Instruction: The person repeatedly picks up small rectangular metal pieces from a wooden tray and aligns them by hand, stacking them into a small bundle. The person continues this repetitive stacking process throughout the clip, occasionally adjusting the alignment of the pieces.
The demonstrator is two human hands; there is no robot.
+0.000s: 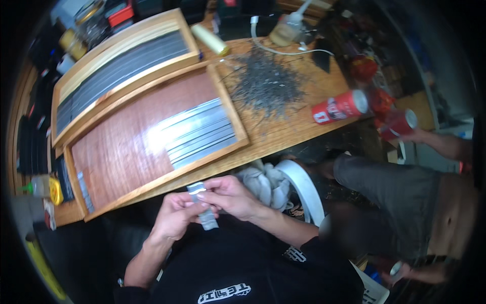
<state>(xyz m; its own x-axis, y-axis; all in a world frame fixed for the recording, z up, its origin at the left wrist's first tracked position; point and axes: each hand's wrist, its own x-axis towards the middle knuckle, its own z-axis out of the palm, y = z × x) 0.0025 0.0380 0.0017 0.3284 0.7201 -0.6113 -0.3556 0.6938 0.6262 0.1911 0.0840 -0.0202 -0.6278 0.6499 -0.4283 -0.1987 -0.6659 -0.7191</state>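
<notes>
In front of my chest, a short silvery-grey strip point(208, 221) is held upright between my two hands. My left hand point(174, 217) pinches it from the left, and my right hand point(229, 198) grips it from the right. The fingers cover its middle; both ends stick out, and the top one shines. Just beyond my hands lies a shallow wooden tray point(167, 183) with a reddish-brown bottom. Long flat silvery strips point(200, 134) lie side by side at its right end, and several small grey pieces point(85, 192) line its left end.
A second wooden tray point(190, 35) with dark grey strips sits behind. Thin grey scraps point(268, 83) heap on the table, near a red can point(340, 106) and a white cable point(283, 52). At right, a person point(445, 144) holds another red can point(399, 124). Pale cloth point(263, 185) lies below.
</notes>
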